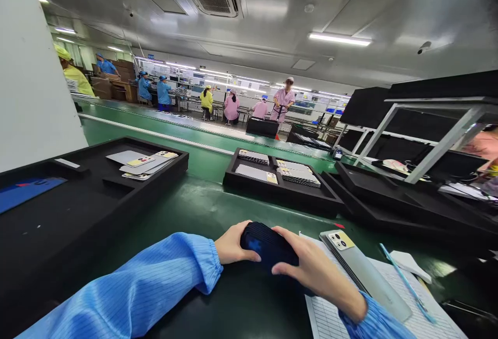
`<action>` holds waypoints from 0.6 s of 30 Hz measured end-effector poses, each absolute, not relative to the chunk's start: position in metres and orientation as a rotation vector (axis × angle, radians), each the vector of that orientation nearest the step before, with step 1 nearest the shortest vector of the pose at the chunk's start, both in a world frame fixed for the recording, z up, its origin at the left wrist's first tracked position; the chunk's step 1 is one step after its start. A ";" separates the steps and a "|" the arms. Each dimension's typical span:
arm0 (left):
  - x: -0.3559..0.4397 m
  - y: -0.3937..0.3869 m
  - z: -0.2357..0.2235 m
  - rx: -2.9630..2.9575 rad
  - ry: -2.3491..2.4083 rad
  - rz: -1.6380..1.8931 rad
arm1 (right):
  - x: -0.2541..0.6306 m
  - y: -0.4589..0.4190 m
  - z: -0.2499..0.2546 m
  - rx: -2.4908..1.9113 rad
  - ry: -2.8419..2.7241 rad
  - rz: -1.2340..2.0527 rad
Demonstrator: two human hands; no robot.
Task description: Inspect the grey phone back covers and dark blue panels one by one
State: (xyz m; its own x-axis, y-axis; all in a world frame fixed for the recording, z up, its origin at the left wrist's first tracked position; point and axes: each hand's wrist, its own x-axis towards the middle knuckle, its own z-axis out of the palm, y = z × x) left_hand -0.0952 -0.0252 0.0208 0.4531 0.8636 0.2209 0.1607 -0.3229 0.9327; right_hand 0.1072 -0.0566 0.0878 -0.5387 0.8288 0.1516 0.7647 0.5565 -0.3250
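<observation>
Two bare hands grip one dark stack (268, 248) of thin layers over the green desk (198, 199); whether its underside touches the surface cannot be told. Take the stack as dial centre, with 12 o'clock pointing away from the person. The left hand (233, 245) holds the 9 o'clock end and the right hand (313, 266) the 3 o'clock end; the fingers of both pinch the stack, thumbs on its near face. One divided black tray (284, 196) sits at 12 o'clock, a side tray (85, 219) at 10 o'clock. Pale panels (371, 269) lie on paper (324, 315) at 4 o'clock. Step in hand, by judgement: steadying and squaring the stack. The next move calls for even pressure at both ends, lest a layer slip.
</observation>
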 end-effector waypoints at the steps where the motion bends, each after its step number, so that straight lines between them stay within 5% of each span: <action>1: -0.095 -0.026 0.022 1.773 0.858 0.923 | 0.112 -0.059 0.088 -1.354 -2.521 0.344; 18: -0.107 -0.020 0.028 1.702 0.944 1.052 | 0.110 -0.042 0.061 -1.253 -2.285 0.309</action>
State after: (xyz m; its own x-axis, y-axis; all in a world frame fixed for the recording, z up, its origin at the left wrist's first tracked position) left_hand -0.1071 -0.0198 0.0279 0.3476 0.9057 0.2428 0.1444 -0.3075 0.9405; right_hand 0.1101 -0.0423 0.0614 -0.4432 0.8353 0.3252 0.7189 0.5480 -0.4277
